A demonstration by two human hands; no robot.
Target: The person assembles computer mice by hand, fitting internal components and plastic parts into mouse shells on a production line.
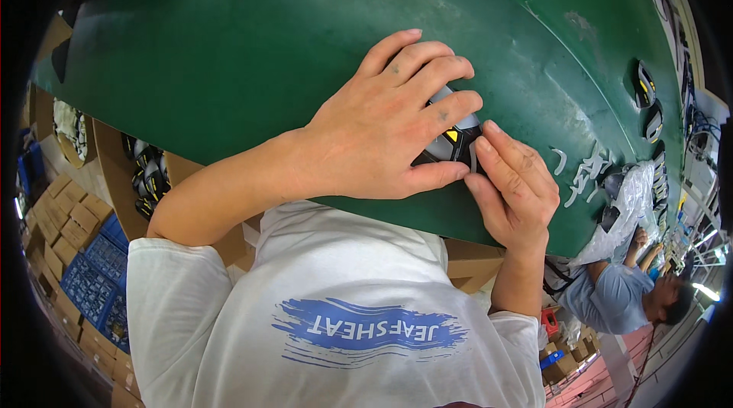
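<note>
A grey and black computer mouse [443,150] with yellow marks lies on the green tabletop, mostly covered by fingers. My left hand [397,114] is spread over it, with the fingers bent around its far side and the thumb along its near edge, gripping it. At the mouse's right end, my right hand [518,186] is closed, thumb and fingertips pinching a thin pale strip [473,157] against the edge. Much of that strip is hidden by the fingers. Several loose pale curved strips [588,171] are scattered to the right of my right hand.
Several similar mice [646,85] line the table's right side, near a clear plastic bag [622,213]. A cardboard box [114,150] holding black and yellow pieces stands below the left edge. Blue crates [95,270] and stacked cartons are farther left. Another person [611,297] sits at the right.
</note>
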